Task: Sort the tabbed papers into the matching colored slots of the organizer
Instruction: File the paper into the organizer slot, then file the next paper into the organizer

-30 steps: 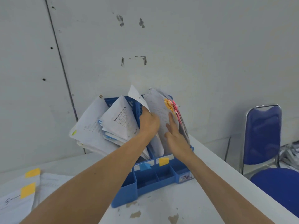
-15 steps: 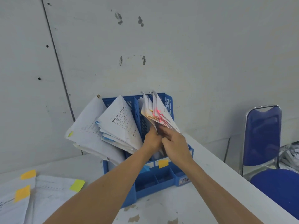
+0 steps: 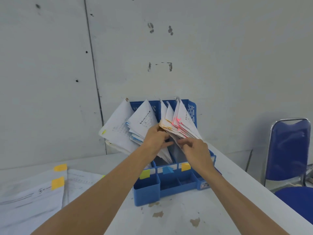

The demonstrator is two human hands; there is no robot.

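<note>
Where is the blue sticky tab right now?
Head view, centre: the blue tab sits on the blue organizer's front strip, between the yellow-green tab and the orange tab.

Plain office or classroom, bare grey wall [image 3: 220, 48], white table [image 3: 169, 217], blue chair [image 3: 290, 150], paper organizer [image 3: 169, 185]

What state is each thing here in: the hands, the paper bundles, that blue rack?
Left hand, grips the orange-tabbed papers.
Right hand, pinches the pink-tabbed papers.
Organizer, upright on the table, packed with papers.
Yellow-tabbed papers, leaning left out of their slot.
Blue-tabbed papers, leaning left.
Loose papers, flat on the table, not yet sorted.
Chair, empty.
</note>
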